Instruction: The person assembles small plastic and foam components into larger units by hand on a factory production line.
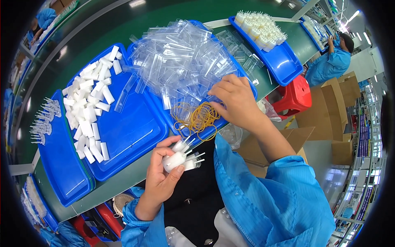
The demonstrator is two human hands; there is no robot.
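My left hand is closed around a small bunch of white blocks with thin white sticks, some in clear plastic. The sticks point up and to the right. Over the near right part of a blue tray, my right hand has bent fingers, with the thumb apart from them and nothing visible between. Its fingertips are at the edge of a heap of clear plastic sleeves. Just below the thumb lies a tangle of yellowish rubber bands, on the same tray as the sleeves.
On the left, a blue tray bears a pile of white blocks. Beside it, another blue tray has sticks in clear plastic. A far-right blue tray carries white stick pieces. A red stool and cardboard boxes stand right.
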